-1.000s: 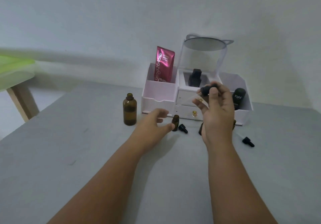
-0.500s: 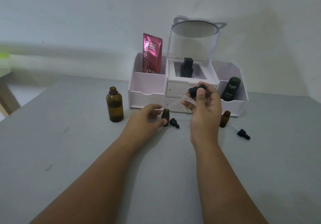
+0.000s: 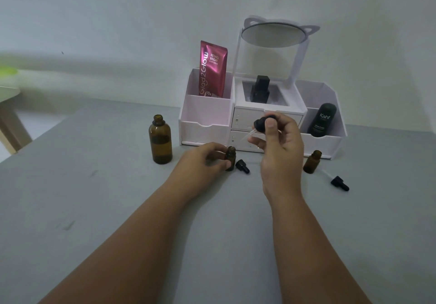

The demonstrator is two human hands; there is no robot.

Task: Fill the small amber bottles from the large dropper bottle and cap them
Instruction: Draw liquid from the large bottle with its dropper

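Dim, flat light; soft edges.

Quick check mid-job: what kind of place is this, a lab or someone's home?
Most likely a home vanity setup, not a lab: a white cosmetics organizer with a mirror on top, holding a pink body-serum sachet and a dark Kahf bottle.

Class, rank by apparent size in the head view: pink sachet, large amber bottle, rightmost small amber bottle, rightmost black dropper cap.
1. The pink sachet and the large amber bottle look alike; the sachet is farther back, partly hidden.
2. The rightmost small amber bottle.
3. The rightmost black dropper cap.
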